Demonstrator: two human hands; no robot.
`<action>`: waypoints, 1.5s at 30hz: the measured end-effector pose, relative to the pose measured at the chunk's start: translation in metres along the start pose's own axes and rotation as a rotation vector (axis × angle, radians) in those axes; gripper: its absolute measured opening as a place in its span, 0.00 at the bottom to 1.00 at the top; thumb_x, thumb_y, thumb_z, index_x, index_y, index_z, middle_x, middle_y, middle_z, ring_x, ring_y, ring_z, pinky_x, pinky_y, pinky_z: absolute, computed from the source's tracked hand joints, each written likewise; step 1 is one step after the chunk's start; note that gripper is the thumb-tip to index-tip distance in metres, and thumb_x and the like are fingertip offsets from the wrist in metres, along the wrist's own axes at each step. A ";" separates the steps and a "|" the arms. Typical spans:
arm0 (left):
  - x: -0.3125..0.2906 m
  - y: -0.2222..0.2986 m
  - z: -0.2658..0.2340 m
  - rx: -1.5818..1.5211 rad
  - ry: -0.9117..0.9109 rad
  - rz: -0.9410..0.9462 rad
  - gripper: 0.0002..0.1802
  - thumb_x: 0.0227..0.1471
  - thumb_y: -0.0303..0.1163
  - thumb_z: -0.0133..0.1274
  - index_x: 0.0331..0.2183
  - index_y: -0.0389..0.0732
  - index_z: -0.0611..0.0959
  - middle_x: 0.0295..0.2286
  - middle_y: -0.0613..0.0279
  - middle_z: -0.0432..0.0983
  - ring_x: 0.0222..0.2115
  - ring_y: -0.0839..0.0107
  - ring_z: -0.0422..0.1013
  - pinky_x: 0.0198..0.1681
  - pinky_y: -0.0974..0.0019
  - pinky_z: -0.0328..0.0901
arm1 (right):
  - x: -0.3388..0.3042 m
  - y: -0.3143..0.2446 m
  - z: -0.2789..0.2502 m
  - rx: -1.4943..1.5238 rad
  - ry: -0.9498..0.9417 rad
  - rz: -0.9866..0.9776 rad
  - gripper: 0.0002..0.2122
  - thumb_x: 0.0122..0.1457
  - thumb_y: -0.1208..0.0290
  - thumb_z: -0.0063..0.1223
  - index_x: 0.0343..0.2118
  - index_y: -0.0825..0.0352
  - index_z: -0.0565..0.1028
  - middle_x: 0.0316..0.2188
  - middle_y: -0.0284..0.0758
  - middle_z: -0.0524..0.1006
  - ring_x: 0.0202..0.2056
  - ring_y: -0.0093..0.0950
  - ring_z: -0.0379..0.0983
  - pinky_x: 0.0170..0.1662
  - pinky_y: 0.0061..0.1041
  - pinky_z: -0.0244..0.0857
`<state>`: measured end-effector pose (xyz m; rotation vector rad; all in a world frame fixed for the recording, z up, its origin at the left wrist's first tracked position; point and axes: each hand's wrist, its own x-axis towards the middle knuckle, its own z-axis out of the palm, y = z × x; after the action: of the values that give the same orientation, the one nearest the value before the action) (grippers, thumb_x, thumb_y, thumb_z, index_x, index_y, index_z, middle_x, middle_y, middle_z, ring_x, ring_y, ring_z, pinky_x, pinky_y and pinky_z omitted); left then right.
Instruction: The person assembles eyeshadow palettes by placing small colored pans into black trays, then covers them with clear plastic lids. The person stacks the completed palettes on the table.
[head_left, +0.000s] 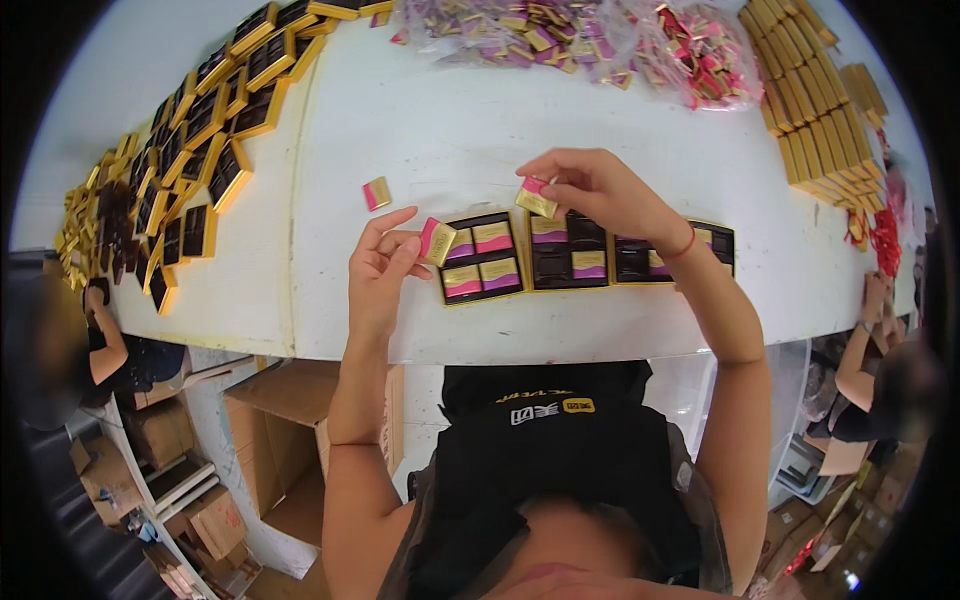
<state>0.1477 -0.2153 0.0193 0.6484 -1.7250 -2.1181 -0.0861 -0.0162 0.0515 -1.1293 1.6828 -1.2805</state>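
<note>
Left hand [383,258] pinches 1 pink-gold piece [437,241] by left tray [484,297]'s left edge; right hand [598,192] pinches 2nd piece [536,197] at middle tray [551,267]'s far-left corner, nearer its gaps. Tray row's long axis runs left-right.

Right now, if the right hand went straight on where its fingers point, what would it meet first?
Probably the left hand, holding a pink-and-gold piece, though their relative heights are unclear.
</note>
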 end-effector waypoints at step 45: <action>-0.024 -0.051 0.099 1.207 -0.099 0.854 0.26 0.41 0.44 0.67 0.42 0.42 0.84 0.47 0.63 0.77 0.48 0.63 0.69 0.53 0.55 0.59 | -0.102 0.017 0.020 -1.184 0.021 -0.202 0.33 0.57 0.48 0.55 0.58 0.68 0.68 0.66 0.36 0.58 0.68 0.41 0.45 0.68 0.48 0.40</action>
<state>0.1161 -0.1105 -0.0111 -0.0270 -2.5795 -0.4368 -0.0361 0.0743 0.0341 -1.9510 2.4431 -0.2673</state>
